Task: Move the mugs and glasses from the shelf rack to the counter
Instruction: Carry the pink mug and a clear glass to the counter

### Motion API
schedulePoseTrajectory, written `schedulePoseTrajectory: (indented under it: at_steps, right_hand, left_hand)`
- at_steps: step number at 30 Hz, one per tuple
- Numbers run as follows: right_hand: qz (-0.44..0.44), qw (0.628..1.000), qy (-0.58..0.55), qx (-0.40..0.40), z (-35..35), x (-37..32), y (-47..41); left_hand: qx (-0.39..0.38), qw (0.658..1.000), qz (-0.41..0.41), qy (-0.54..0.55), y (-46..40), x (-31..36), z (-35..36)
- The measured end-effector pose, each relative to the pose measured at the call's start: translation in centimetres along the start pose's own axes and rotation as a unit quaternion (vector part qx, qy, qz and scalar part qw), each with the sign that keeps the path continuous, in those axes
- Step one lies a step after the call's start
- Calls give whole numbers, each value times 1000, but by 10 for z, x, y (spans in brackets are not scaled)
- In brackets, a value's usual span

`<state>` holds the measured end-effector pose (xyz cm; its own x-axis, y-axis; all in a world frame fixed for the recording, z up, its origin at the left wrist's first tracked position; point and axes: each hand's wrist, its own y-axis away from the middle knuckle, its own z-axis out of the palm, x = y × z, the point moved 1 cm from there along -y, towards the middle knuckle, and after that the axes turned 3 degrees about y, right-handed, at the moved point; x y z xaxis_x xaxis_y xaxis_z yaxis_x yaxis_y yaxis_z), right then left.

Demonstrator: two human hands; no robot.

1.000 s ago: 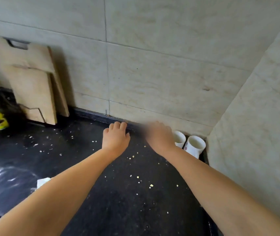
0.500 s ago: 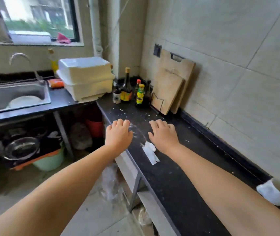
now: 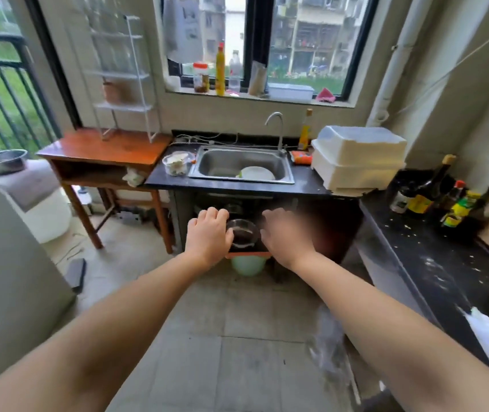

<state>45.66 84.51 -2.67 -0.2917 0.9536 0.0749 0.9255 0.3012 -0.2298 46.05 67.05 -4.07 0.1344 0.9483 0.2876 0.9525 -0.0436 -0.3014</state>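
I saw both hands held out empty, left grip [image 3: 207,233] loosely open, right grip [image 3: 285,236] blurred but open, touching nothing. The shelf rack [image 3: 124,75] stood well beyond on the wooden desk [image 3: 100,150], with a brown mug [image 3: 112,92] on it.

Two bare forearms, no sleeves in view. Left hand [image 3: 207,237]: no ring, watch or glove visible. Right hand [image 3: 285,236]: blurred; no wrist-wear visible, fingers indistinct.

Open floor [image 3: 237,337] ahead; bottles [image 3: 445,200] crowd the right counter [image 3: 445,278]
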Motion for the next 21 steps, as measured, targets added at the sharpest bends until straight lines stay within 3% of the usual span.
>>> schedulePoseTrajectory:
  at_steps: [5,12,21]
  right_hand:
    - [-82,996,-21,14,-1,-116,-68]
    - [-170,984,-47,38,4,-220,-167]
    - [-200,977,-55,47,31,-266,-346]
  left_hand:
    - [32,996,-82,-22,2,-118,-56]
    - [66,983,-168,-43,-30,-238,-103]
    - [94,974,-204,-22,-164,-346,-97]
